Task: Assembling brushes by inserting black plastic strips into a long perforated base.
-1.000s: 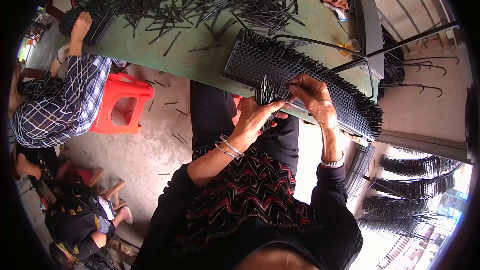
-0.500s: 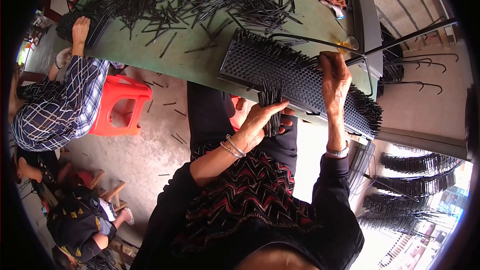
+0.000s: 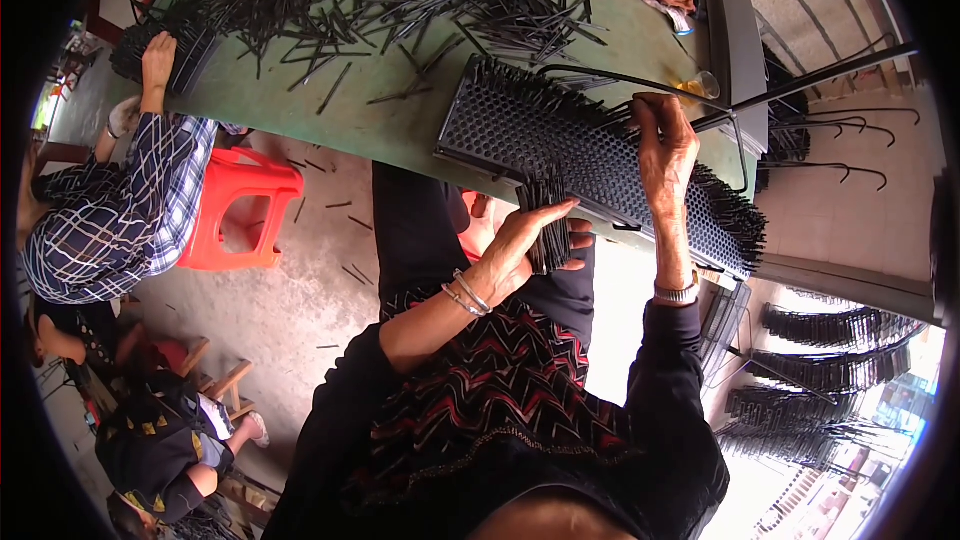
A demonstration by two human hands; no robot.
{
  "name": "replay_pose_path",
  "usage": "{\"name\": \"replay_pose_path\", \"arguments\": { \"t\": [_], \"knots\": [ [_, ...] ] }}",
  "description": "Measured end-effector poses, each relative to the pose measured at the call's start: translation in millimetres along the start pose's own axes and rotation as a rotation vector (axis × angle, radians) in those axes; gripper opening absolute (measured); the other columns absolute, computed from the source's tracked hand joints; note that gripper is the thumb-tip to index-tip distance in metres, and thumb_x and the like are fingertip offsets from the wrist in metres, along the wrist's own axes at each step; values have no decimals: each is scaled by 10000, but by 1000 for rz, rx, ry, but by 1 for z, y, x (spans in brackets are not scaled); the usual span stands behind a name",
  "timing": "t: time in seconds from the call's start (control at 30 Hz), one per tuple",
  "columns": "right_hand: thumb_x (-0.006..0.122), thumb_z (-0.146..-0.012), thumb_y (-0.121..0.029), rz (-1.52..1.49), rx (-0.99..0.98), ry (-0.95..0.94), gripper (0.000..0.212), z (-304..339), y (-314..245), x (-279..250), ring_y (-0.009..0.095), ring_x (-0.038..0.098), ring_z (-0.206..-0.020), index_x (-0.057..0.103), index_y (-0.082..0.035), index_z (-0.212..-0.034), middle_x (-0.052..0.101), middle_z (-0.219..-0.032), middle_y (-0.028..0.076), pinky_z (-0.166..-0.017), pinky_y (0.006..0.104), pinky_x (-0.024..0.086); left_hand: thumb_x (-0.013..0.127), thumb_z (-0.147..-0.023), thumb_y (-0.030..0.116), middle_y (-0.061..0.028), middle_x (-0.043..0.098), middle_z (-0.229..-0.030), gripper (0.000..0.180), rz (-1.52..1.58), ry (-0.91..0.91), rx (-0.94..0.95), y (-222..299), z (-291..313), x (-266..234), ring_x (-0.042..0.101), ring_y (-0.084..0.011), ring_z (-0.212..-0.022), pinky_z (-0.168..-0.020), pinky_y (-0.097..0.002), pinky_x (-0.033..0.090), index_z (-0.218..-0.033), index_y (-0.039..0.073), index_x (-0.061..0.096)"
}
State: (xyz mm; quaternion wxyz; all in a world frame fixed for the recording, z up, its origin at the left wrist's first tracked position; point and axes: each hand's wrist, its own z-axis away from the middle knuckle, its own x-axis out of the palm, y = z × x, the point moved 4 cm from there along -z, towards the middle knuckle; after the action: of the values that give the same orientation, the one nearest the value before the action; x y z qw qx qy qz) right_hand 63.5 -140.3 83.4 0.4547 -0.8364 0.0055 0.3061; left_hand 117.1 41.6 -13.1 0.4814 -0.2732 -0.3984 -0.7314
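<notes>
My left hand [image 3: 520, 240] is wrapped round a bundle of thin black sticks [image 3: 546, 240], held upright at the near edge of a long black panel full of round holes [image 3: 530, 130]. Rows of similar sticks stand in the panel's holes along its far side [image 3: 560, 90] and right end [image 3: 735, 210]. My right hand [image 3: 668, 145] is over the far side of the panel, thumb and fingers pinched at a thin black stick [image 3: 628, 112] among the standing ones; the fingers partly hide it. The panel lies slantwise across the table's near edge.
Loose black sticks [image 3: 400, 0] lie heaped on the green table [image 3: 290, 105]. A black metal rod frame [image 3: 800, 88] crosses beyond my right hand, near a cup of yellowish liquid [image 3: 700, 86]. At left, a co-worker in a checked shirt [image 3: 110, 220] sits by a red stool [image 3: 245, 210].
My right hand has shifted slightly up and left along the far side of the panel. My left hand keeps its bundle in nearly the same place.
</notes>
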Motion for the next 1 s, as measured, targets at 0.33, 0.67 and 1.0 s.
{"name": "replay_pose_path", "arguments": {
  "t": [0.33, 0.67, 1.0],
  "knots": [
    [605, -890, -21, 67, -30, -59, 93, -2, 2, -4, 103, 605, -690, 634, -9, -978, 658, -803, 57, -659, 239, 471, 554, -950, 268, -160, 646, -1075, 341, -52, 21, -35, -1, 3, 5, 657, -297, -960, -736, -462, 577, -1237, 83, 559],
    [643, -858, -6, 40, -89, -152, 133, -8, -4, -7, 122, 635, -711, 657, -11, -990, 663, -832, 63, -685, 253, 491, 634, -911, 274, -102, 684, -886, 227, -78, 77, 90, 0, 6, 4, 616, -151, -664, -548, -313, 553, -979, 58, 610],
    [686, -808, -37, 315, -301, -172, 159, 6, -4, 4, 224, 643, -812, 703, -54, -965, 632, -892, 87, -713, 299, 505, 700, -856, 277, -69, 641, -732, 233, -111, 103, 89, -1, 10, 6, 612, -158, -647, -528, -300, 508, -883, 59, 623]
  ]
}}
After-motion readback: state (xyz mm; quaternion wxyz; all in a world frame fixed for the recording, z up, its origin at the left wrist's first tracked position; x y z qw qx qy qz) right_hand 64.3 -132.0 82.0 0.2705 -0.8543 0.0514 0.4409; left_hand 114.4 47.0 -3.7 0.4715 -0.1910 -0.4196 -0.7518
